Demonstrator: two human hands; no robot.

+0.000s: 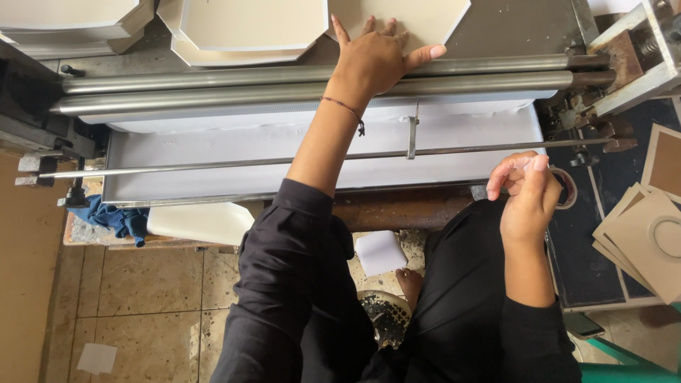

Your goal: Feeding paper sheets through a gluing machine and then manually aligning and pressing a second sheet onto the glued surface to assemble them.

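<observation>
Left hand point(376, 60) flat, fingers spread on cream sheet point(408, 18) beyond steel rollers point(213, 92); right hand point(528, 195) raised, fingers loosely curled, empty

Cream sheet point(418, 18) under left hand point(376, 60), top cropped.

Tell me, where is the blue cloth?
In the head view the blue cloth is low on the left, tucked under the corner of the machine's white tray, above the tiled floor.
</observation>
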